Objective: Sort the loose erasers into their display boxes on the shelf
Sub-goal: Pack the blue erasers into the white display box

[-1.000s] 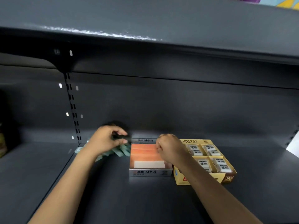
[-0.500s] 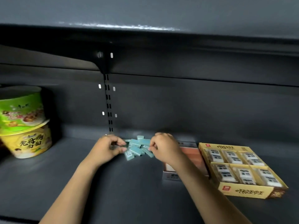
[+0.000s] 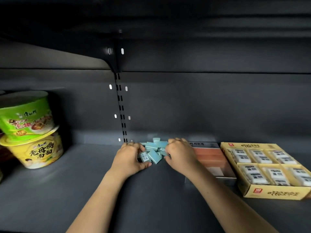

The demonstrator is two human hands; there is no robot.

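Head view: the left hand (image 3: 130, 157) and right hand (image 3: 180, 157), apart a second ago, now curl around the loose teal erasers (image 3: 154, 151) piled between them on the shelf (image 3: 84, 182), so gathering precedes boxing.

Both forearms (image 3: 104, 195) bare, no sleeves, rings or watch showing

1. The left hand (image 3: 129, 158) and the right hand (image 3: 180, 157) cup a heap of blue erasers (image 3: 154, 151) between their curled fingers.
2. Just right of the right hand's fingers lies a grey box (image 3: 212, 161) with orange erasers.
3. Further right sits a yellow box (image 3: 276, 193).
4. Well left of the left fingers stand two stacked noodle bowls (image 3: 32, 130).
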